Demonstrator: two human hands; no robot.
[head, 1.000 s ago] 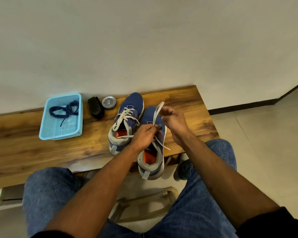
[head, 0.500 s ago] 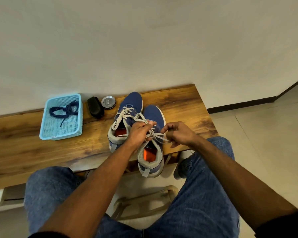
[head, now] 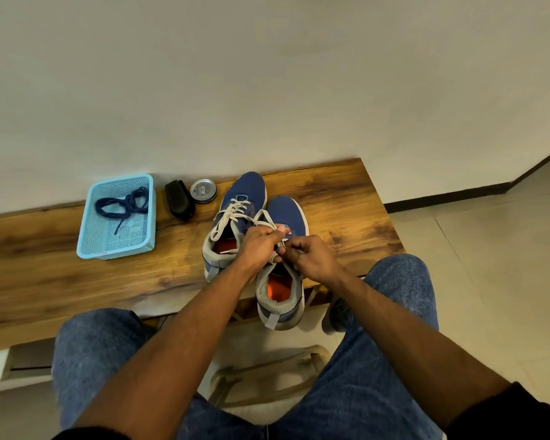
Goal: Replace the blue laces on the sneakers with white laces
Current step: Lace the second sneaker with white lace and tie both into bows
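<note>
Both hands are meeting over the right sneaker [head: 281, 281] on the bench [head: 61, 274]: the left hand [head: 258, 246] and right hand [head: 311, 258] are pinching its white lace [head: 264, 219] with curled fingers. Left of that sneaker are sitting its laced mate [head: 238, 214], a tin [head: 203, 191], and a basket [head: 88, 246] holding blue laces [head: 121, 204].

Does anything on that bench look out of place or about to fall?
One thing: the nearer sneaker, the one both hands are lacing, has its heel sticking out past the front edge of the wooden bench. The other sneaker sits fully on the wood. The blue laces lie tidily in the basket.
</note>
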